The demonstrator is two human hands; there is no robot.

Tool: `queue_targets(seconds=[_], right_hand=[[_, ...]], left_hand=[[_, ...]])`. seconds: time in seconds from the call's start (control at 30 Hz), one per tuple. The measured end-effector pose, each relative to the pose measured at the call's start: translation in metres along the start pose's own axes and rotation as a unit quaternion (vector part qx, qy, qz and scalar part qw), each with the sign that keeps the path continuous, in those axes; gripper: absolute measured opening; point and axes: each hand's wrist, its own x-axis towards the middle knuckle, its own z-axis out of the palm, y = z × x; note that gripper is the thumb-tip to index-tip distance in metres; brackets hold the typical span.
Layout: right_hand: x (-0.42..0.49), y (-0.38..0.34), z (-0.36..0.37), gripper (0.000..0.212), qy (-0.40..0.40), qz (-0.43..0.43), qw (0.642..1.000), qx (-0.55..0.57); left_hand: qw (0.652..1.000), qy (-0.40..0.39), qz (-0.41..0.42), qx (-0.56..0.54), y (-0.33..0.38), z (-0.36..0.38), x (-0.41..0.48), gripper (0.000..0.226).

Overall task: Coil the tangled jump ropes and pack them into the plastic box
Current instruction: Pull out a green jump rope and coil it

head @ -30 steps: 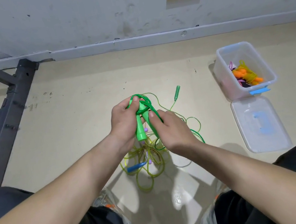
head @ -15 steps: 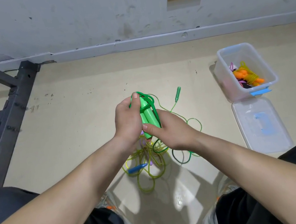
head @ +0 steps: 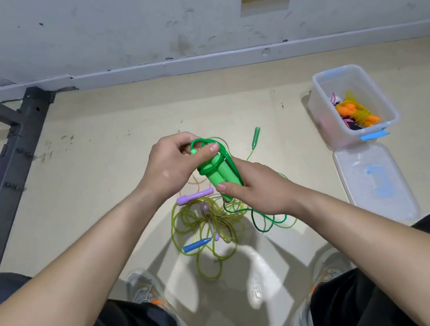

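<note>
Head view: the left grip [head: 172, 166] and right grip [head: 260, 192] both clamp on the green rope [head: 217, 175], held above the floor [head: 98, 181]. Its two handles lie side by side between the grips, with cord looped round them. The left thumb presses on the upper end and the fingers curl round the loop. The right thumb and fingers close round the lower end.

Directly under the grips, a yellow rope [head: 204, 226] lies tangled on the floor with a purple handle [head: 195, 196] and a blue handle [head: 197, 245]. A dark green cord [head: 268, 222] lies below the right grip, and a loose green handle [head: 256, 138] lies just beyond it. Well to the right of the right grip stands the open box [head: 322, 117], holding an orange rope [head: 355, 115]. Its lid [head: 374, 182] lies flat beside it. Far left of the left grip is a dark frame [head: 10, 156].
</note>
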Motion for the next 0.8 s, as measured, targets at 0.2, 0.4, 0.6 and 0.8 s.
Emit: queue_targets(seconds=[0.2, 0.4, 0.6, 0.8], right_hand=[[-0.002, -0.001, 0.006, 0.026, -0.041, -0.016, 0.998, -0.043], [-0.004, -0.002, 0.006, 0.031, -0.064, -0.013, 0.998, -0.026], [0.0, 0.002, -0.001, 0.02, -0.075, 0.0, 0.994, 0.078], [-0.002, 0.004, -0.002, 0.013, -0.078, -0.002, 0.993, 0.09]], left_hand=[[0.992, -0.06, -0.015, 0.112, -0.001, -0.003, -0.002, 0.033], [0.992, -0.087, 0.004, 0.092, -0.004, 0.0, -0.009, 0.041], [0.999, -0.018, -0.011, 0.032, -0.013, 0.009, -0.016, 0.02], [0.999, -0.013, -0.027, 0.015, -0.01, 0.01, -0.015, 0.03]])
